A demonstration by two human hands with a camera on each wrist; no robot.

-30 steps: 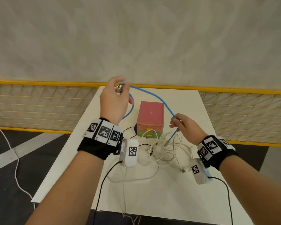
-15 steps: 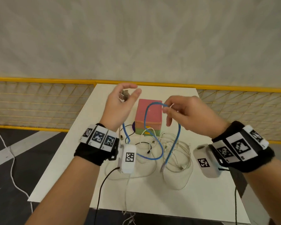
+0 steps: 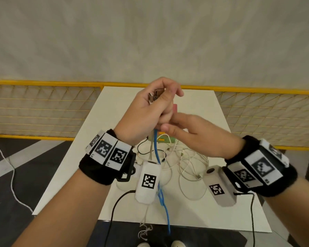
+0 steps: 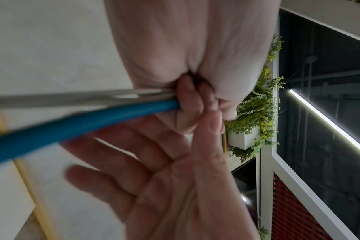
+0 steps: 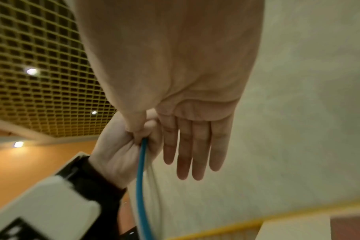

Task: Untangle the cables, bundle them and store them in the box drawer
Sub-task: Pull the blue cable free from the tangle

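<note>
My left hand (image 3: 161, 111) is raised above the table and grips a blue cable (image 3: 157, 152) in its fist, with metal plug ends (image 3: 154, 97) sticking out at the top. A thin grey cable (image 3: 150, 150) runs down beside the blue one. The blue cable hangs past the table's front edge. In the left wrist view curled fingers (image 4: 187, 100) wrap the blue cable (image 4: 72, 123). My right hand (image 3: 169, 123) lies against the left fist with straight fingers (image 5: 195, 146) and holds nothing. The pink and green box (image 3: 175, 108) is mostly hidden behind my hands.
A tangle of white cables (image 3: 187, 163) and a thin black cable (image 3: 141, 145) lie on the white table (image 3: 212, 211) in front of the box. A yellow mesh fence (image 3: 43, 111) runs behind the table. A white cord (image 3: 11, 179) trails on the floor at the left.
My right hand carried a loop of the blue cable over to my left hand and let go of it. The left fist now holds the folded cable, higher and nearer to me.
</note>
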